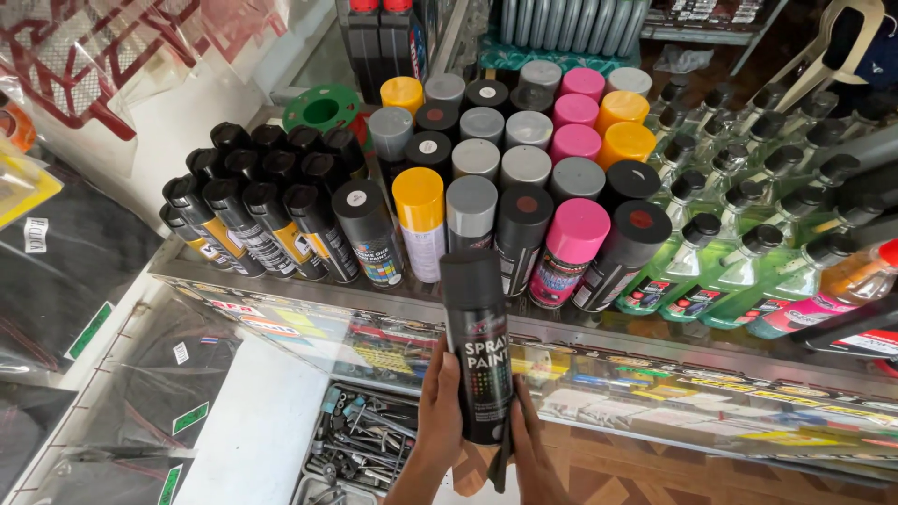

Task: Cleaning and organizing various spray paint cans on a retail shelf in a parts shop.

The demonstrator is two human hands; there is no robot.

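I hold a black spray can [475,341] upright in front of a glass counter, its dark cap level with the front row of cans. My left hand [438,416] wraps the can's lower left side. My right hand [531,449] supports its lower right side and bottom, together with a dark strip of cloth or strap hanging below. On the counter just beyond stand several spray cans [505,178] with yellow, grey, black, pink and orange caps.
Black bottles [262,201] fill the counter's left part and green liquid bottles [739,243] the right. The glass counter edge [655,351] runs across below them. A tray of small metal tools [360,449] lies lower left. Dark packaged goods [65,271] hang at far left.
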